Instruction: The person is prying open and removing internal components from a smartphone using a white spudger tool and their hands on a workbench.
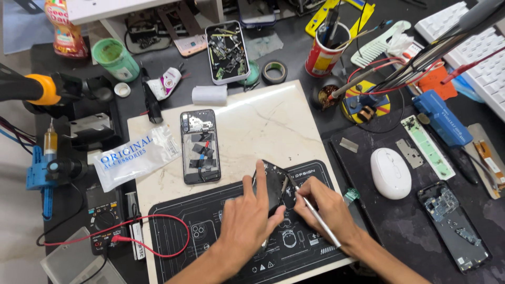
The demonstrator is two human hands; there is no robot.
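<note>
My left hand [247, 215] holds a black phone part [273, 184] tilted up above the black work mat [184, 231], index finger stretched along its left edge. My right hand [323, 208] grips thin metal tweezers [313, 210], their tip touching the part's right edge. An opened phone [200, 146] with bare internals lies face down on the pale marble board [263, 121], a short way left of my hands.
A clear plastic bag [138, 156] lies at the board's left. A multimeter [105, 218] with a red lead sits at front left. A white mouse [391, 172] and another opened phone [455, 225] lie to the right. A parts tray [227, 51], tape roll [274, 71] and red cup [326, 50] stand behind.
</note>
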